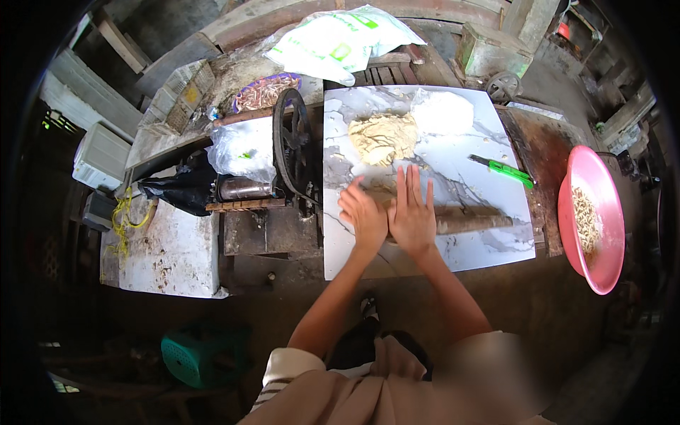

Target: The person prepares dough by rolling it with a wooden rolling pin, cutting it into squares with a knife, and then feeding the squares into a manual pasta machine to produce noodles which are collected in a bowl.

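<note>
Left hand (pixel 363 218): back up, fingers bent, spread.
Right hand (pixel 413 223): beside it, fingers straight, slightly spread.
Dough (pixel 386 136): beyond both.

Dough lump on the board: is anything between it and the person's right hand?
Nothing visible stands between the right hand and the dough lump; the brown rod shows to the hand's right, off that path.

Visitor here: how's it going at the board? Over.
Left hand, right hand: open, side by side, over the board. Dough mounded just beyond. Wooden roller sticks out past right hand. Green cutter lies right, seemingly clear.
</note>
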A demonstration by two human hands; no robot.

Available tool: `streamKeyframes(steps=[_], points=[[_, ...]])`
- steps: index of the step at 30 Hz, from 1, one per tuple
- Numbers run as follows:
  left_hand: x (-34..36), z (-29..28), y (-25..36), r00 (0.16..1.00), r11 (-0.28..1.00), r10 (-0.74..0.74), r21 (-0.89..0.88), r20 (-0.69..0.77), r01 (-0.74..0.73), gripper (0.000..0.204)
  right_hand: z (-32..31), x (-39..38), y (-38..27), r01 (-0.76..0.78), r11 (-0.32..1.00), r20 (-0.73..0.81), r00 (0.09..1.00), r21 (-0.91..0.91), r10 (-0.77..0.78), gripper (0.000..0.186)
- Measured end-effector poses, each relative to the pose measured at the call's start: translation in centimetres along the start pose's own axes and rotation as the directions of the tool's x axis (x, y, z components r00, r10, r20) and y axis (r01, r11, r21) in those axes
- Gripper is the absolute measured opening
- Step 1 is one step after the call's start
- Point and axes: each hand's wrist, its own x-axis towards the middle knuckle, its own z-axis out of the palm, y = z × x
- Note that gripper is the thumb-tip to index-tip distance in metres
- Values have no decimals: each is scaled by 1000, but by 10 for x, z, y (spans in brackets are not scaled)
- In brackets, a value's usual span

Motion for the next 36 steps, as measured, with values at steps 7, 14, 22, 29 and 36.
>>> streamKeyframes(steps=[7,14,22,29,36], points=[[-19,-3,-6,999,1000,5,-18,-40,-5,43,-6,-18,-9,-24,1000,13,1000,14,24,59],[-32,-8,-4,997,995,-44,-88,-70,38,41,-8,-26,-10,-12,1000,37,999,12,11,62],[20,10,4,992,998,-20,-53,-125,13,36,14,22,-3,-109,993,-67,992,-43,106,60],[-38,-4,-10,992,994,-34,-108,-125,21,31,-2,-32,-16,-42,999,-76,996,-35,39,57],[-7,4,-7,990,997,-39,-68,-135,30,26,-1,-15,3,-77,972,-121,987,221,105,22]])
